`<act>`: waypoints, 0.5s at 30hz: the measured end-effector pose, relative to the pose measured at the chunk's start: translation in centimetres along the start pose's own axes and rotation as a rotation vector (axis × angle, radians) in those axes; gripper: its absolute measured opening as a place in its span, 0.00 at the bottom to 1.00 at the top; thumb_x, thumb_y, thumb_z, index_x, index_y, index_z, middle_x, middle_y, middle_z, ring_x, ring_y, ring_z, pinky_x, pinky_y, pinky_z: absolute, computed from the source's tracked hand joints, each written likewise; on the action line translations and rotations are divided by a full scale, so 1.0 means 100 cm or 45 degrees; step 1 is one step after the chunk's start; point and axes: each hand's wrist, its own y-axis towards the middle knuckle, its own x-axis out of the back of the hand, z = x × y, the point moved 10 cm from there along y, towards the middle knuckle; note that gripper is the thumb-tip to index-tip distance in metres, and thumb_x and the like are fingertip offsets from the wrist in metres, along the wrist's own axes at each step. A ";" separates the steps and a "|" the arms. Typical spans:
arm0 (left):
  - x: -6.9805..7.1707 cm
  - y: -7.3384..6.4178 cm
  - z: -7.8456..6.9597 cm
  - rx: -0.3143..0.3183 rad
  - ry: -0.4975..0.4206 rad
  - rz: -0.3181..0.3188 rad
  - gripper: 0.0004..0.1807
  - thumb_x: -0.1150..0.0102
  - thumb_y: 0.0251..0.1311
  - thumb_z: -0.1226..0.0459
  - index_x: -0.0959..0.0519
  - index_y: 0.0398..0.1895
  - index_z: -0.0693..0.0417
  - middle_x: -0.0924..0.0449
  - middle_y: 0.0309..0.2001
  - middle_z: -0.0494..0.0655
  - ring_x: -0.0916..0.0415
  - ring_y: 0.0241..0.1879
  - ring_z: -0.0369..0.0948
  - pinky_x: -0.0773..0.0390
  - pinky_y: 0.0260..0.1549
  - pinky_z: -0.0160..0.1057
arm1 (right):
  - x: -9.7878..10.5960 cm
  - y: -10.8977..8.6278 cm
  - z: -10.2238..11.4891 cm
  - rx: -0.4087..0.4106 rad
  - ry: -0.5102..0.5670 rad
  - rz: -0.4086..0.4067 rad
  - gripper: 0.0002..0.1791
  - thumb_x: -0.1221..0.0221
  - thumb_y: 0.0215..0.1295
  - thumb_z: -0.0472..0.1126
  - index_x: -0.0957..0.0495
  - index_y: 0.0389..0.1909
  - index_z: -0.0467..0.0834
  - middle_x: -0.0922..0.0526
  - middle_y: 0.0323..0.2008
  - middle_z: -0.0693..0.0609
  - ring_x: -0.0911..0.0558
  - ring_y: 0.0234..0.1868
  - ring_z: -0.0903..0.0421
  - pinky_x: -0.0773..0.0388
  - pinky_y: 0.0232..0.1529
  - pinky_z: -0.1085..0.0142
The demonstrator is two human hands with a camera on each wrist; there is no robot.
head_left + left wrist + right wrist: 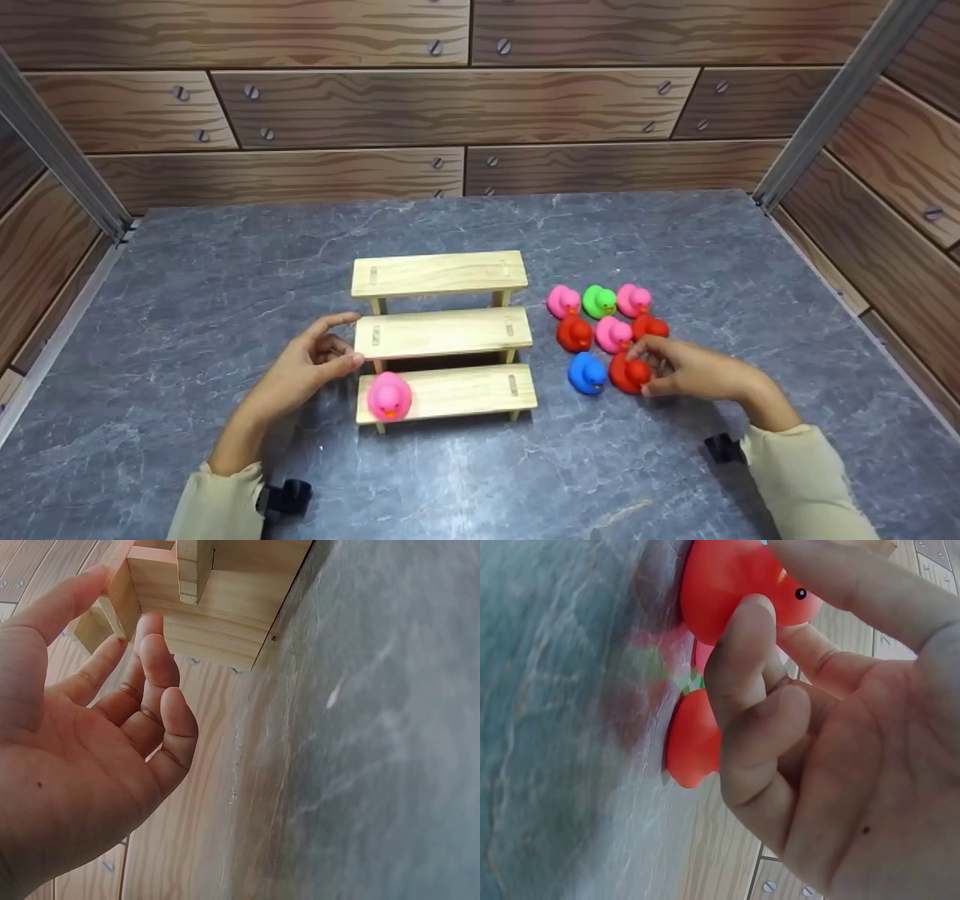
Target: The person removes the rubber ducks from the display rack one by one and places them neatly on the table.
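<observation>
A pale wooden three-step stand point(442, 331) stands mid-table, with a pink rubber duck point(389, 396) at the left end of its lowest step. My left hand point(311, 367) holds the left end of the middle step between thumb and forefinger; in the left wrist view the other fingers point(178, 716) curl loosely below the wooden edge point(116, 615). On the right, my right hand point(694, 369) pinches a red rubber duck point(628, 373) at the front of a group of ducks. The right wrist view has thumb and fingers around this red duck point(724, 589), close over the tabletop.
Left of the held duck sits a blue duck point(587, 373). Behind are red ducks point(574, 333), pink ducks point(613, 334) and a green duck point(599, 301), packed close together. Wood-patterned panels point(450, 105) wall the grey marbled table point(225, 255) at the back and sides.
</observation>
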 end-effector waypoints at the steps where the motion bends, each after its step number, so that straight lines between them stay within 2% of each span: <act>1: 0.000 0.000 0.000 0.001 0.002 0.000 0.32 0.38 0.61 0.65 0.37 0.68 0.58 0.24 0.35 0.46 0.26 0.32 0.35 0.27 0.35 0.31 | 0.000 0.000 -0.001 -0.006 0.007 0.003 0.22 0.35 0.58 0.40 0.29 0.50 0.36 0.28 0.32 0.49 0.30 0.32 0.59 0.32 0.32 0.70; 7: 0.000 0.000 0.000 0.017 -0.002 -0.004 0.32 0.38 0.61 0.65 0.37 0.68 0.58 0.24 0.35 0.46 0.27 0.33 0.35 0.27 0.35 0.31 | 0.001 -0.002 -0.001 -0.025 0.046 0.019 0.24 0.36 0.60 0.42 0.30 0.53 0.36 0.29 0.34 0.49 0.30 0.33 0.58 0.32 0.33 0.70; 15: 0.001 0.000 -0.001 -0.009 -0.016 0.001 0.34 0.38 0.60 0.66 0.38 0.68 0.60 0.24 0.35 0.47 0.26 0.33 0.34 0.26 0.35 0.31 | 0.012 -0.011 0.006 0.046 0.105 -0.022 0.24 0.37 0.61 0.38 0.30 0.54 0.32 0.29 0.34 0.47 0.29 0.32 0.63 0.30 0.31 0.73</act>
